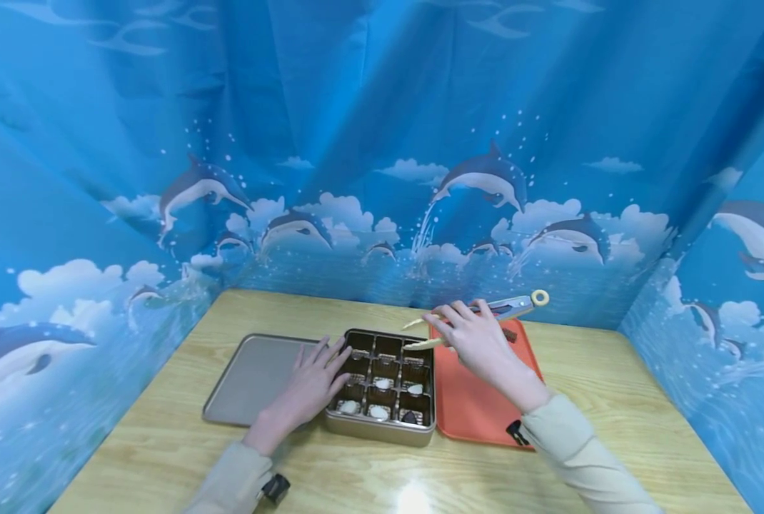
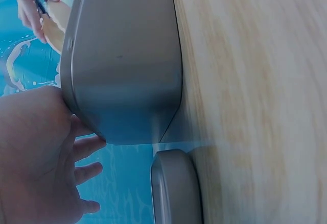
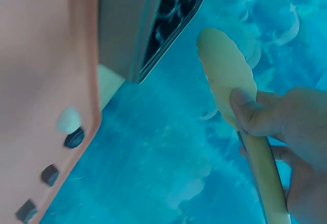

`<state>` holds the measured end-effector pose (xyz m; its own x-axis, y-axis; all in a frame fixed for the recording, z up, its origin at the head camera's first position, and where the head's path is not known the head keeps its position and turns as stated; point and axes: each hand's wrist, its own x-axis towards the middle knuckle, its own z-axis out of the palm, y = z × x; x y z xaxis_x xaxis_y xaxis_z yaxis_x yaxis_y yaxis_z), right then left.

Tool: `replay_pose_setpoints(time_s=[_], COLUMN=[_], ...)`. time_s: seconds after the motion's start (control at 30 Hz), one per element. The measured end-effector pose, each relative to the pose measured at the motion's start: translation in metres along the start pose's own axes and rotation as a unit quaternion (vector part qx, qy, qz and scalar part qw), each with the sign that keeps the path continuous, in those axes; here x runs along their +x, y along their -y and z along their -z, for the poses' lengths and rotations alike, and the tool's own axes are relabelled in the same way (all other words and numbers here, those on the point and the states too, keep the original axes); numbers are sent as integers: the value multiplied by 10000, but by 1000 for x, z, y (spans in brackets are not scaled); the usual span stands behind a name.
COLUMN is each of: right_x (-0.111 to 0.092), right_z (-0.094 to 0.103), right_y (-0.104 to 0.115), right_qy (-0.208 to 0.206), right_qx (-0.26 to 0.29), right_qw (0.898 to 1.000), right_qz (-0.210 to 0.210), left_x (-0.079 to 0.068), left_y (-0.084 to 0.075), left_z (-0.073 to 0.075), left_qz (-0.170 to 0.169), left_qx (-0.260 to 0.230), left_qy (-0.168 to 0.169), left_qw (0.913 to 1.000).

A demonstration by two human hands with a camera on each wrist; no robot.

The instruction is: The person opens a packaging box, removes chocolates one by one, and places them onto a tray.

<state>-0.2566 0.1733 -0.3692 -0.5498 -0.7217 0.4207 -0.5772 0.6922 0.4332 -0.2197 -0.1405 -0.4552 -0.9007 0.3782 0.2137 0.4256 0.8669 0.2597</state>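
The right hand (image 1: pixel 475 339) grips kitchen tongs (image 1: pixel 428 343) with cream-coloured tips, spread apart above the back right of a metal box (image 1: pixel 378 428). No piece shows between the tips. Dividers split the box into small compartments. Several white pieces (image 1: pixel 378 412) lie in its middle and front rows, with a dark piece (image 1: pixel 410 417) at the front right. The left hand (image 1: pixel 311 385) rests at the box's left rim, fingers spread. In the left wrist view, that hand (image 2: pixel 46 152) touches the corner of the box.
An orange-red tray (image 1: pixel 472 407) lies right of the box. Near its edge, a white piece (image 3: pixel 69 120) and several dark pieces (image 3: pixel 49 175) show in the right wrist view. A flat grey metal lid (image 1: pixel 253 378) lies left of the box. A blue dolphin curtain (image 1: pixel 356 143) hangs behind the wooden table.
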Motion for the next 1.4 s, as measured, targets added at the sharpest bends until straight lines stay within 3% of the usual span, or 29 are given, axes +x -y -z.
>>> replay_pose_setpoints(time_s=[0.27,0.6,0.87,1.17,1.4], right_x=[22,45,63,66,62], right_z=[15,17,14,3,3], right_y=[25,49,68,81,77], right_qy=[407,847,1402,1476,1515], right_qx=[-197,-856,-1102,-1115,-1049], right_qw=[9965,9838,9744,9730,9740], right_qz=[696,1328,1366,1379,1315], left_x=[0,2,1,2,1], left_y=[1,3,2,0,1], left_z=[0,-4,-5,-5,-4], left_qz=[45,20,17,-2,13], left_qx=[64,81,183,279,151], left_qy=[54,-31,-48,-60,-81], left_qw=[10000,10000,9998,9996,9999])
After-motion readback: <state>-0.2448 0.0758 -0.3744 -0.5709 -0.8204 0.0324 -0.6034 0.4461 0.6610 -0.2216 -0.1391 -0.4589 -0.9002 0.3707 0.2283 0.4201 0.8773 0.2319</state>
